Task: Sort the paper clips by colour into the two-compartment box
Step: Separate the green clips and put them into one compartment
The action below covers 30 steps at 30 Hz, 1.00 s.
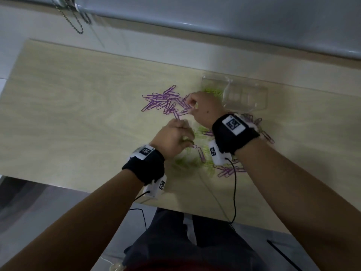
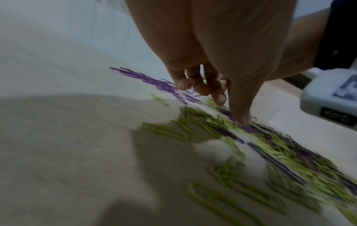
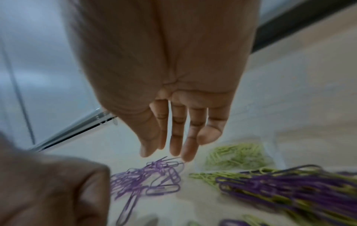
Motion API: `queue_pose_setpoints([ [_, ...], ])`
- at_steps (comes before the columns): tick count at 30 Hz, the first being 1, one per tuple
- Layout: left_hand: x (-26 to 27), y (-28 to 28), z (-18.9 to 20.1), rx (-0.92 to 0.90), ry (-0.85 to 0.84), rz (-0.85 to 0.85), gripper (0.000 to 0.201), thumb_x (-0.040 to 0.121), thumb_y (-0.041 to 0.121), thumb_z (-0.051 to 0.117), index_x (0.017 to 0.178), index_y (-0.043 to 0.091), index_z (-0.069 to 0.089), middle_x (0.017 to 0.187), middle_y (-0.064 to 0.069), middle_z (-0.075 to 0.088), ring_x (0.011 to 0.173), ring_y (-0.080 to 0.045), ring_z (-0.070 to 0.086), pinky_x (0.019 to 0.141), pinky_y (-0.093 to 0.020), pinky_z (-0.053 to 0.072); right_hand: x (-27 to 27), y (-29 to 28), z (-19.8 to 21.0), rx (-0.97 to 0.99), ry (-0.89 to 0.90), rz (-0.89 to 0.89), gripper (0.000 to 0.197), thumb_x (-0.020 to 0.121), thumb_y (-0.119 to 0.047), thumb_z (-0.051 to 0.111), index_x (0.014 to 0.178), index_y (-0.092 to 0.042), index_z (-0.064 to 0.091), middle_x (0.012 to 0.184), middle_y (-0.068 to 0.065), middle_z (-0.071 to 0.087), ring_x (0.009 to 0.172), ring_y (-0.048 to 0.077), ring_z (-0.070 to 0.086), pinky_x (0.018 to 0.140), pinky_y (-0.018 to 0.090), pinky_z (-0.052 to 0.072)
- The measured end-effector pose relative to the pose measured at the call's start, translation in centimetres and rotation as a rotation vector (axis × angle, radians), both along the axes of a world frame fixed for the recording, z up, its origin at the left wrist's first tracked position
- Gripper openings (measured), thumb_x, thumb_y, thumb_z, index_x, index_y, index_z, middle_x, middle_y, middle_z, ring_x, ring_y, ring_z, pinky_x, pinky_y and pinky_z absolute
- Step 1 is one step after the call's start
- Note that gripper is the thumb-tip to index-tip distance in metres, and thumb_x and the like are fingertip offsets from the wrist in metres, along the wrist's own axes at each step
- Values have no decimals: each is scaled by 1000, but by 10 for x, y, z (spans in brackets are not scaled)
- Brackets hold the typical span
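A pile of purple clips (image 1: 160, 102) lies at mid table. My right hand (image 1: 197, 106) hovers at its right edge, fingers nearly straight and pointing down (image 3: 170, 152), tips just above the purple clips (image 3: 154, 177), holding nothing. My left hand (image 1: 175, 133) is over the mixed green and purple heap (image 1: 203, 153); its thumb tip (image 2: 241, 119) touches that heap (image 2: 270, 149), its fingers hang loosely curled, and I see no clip in it. The clear two-compartment box (image 1: 245, 98) stands behind, with green clips (image 1: 212, 90) in its left half.
More purple clips (image 1: 228, 171) and others (image 1: 261, 130) lie under and right of my right wrist. Cables (image 1: 234, 192) run from both wrist cameras over the table's near edge. Bare tabletop (image 1: 78, 114) spreads to the left.
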<state>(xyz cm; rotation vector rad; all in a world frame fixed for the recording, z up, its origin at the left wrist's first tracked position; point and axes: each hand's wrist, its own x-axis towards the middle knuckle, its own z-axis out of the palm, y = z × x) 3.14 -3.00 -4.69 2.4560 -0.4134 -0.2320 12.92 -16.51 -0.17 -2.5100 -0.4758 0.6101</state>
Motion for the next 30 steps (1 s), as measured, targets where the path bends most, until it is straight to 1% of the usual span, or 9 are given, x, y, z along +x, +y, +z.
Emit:
queue_pose_setpoints([
  [2, -3, -11, -2, 89, 30, -78, 23, 76, 28, 72, 95, 15, 70, 104, -5, 59, 98, -28, 50, 85, -36, 45, -19, -12, 2, -86, -77, 47, 13, 86, -15, 61, 99, -16, 58, 108, 3, 53, 93, 22, 54, 82, 38, 47],
  [6, -2, -21, -3, 252, 85, -107, 23, 76, 21, 65, 97, 11, 61, 106, -11, 53, 99, -29, 46, 81, -42, 44, -67, -40, -2, -194, -11, 29, 8, 85, -22, 58, 78, -20, 56, 92, -1, 49, 83, 22, 55, 65, 31, 41],
  [13, -4, -21, -3, 203, 138, -107, 14, 78, 16, 57, 89, 11, 52, 102, -10, 50, 97, -27, 44, 77, -40, 42, -106, -40, -30, -194, 75, -122, 10, 81, -21, 64, 81, -11, 61, 101, 6, 55, 89, 26, 57, 68, 32, 46],
  [16, -3, -16, 1, -70, 161, 13, 7, 79, 13, 58, 81, 10, 53, 88, -6, 55, 84, -20, 49, 72, -33, 39, -107, -40, -36, -134, 67, -192, 7, 83, -18, 63, 83, -12, 61, 101, 7, 56, 91, 27, 58, 73, 34, 49],
  [19, -1, -10, 10, -458, 272, 275, 9, 87, 2, 57, 81, 2, 49, 74, -3, 51, 62, 0, 48, 60, -16, 38, -106, -41, -35, -56, 118, -234, 8, 84, -19, 64, 79, -15, 60, 94, 5, 57, 86, 24, 57, 74, 35, 50],
  [22, 9, 1, 14, -748, 307, 467, 8, 91, -4, 50, 86, 2, 46, 74, -19, 50, 58, -9, 49, 58, -13, 43, -102, -44, -30, 83, 225, -283, 17, 82, -15, 65, 70, -18, 54, 77, 1, 59, 77, 20, 58, 70, 35, 50],
  [25, 27, 21, 11, -981, 324, 741, 14, 80, -8, 56, 77, 5, 49, 63, -8, 58, 60, -8, 58, 62, -18, 51, -88, -44, -21, 207, 245, -304, 14, 84, -10, 63, 75, -13, 53, 76, 3, 57, 73, 16, 55, 62, 26, 40],
  [27, 38, 35, 7, -680, 214, 819, 13, 79, 2, 59, 74, 12, 53, 66, 0, 61, 67, -15, 60, 68, -26, 52, -72, -35, -14, 240, 203, -305, 16, 84, -14, 66, 75, -13, 53, 71, -4, 53, 66, 7, 49, 57, 19, 35],
  [30, 48, 47, 1, -96, 48, 640, 3, 83, 6, 60, 84, 9, 59, 82, -6, 62, 78, -23, 57, 74, -29, 48, -46, -14, -9, 251, 167, -313, 12, 84, -18, 69, 81, -13, 58, 74, -9, 54, 69, 7, 52, 64, 23, 42],
])
